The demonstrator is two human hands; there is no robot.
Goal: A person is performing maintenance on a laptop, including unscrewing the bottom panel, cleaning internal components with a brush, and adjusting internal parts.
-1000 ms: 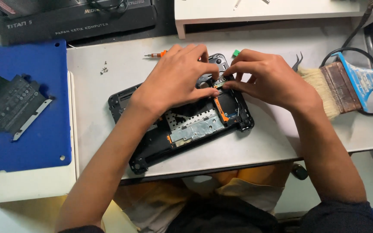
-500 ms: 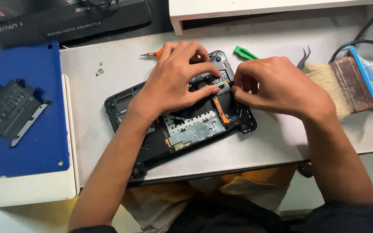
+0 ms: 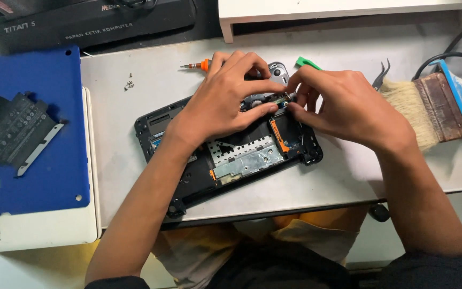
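Head view, left to right: a dark slotted metal bracket (image 3: 14, 131) lies on the blue cover (image 3: 33, 80) at the far left, with a few loose screws (image 3: 129, 84) on the grey table (image 3: 113, 155) beside it. The opened black device (image 3: 231, 155) sits in the middle of the table, tilted, its silver shield plate (image 3: 247, 158) and orange flex strip (image 3: 279, 135) exposed. Compared with a second ago, your hands have drawn closer together over the device's upper right corner, and the view has shifted so the green pry tool (image 3: 307, 63) now peeks out above your right knuckles; the work looks to have narrowed to one small part near that corner. Your left hand (image 3: 225, 101) arches over the chassis, palm down, thumb and forefinger closed in a pinch on a small component by the orange strip; what exactly it pinches is too small to tell. Your right hand (image 3: 343, 104) meets it from the right, fingertips curled and pinched at the same spot, wrist resting on the table. An orange-handled screwdriver (image 3: 196, 66) lies just behind your left hand, tweezers (image 3: 380, 75) and a wide brush (image 3: 429, 109) lie to the right, untouched.
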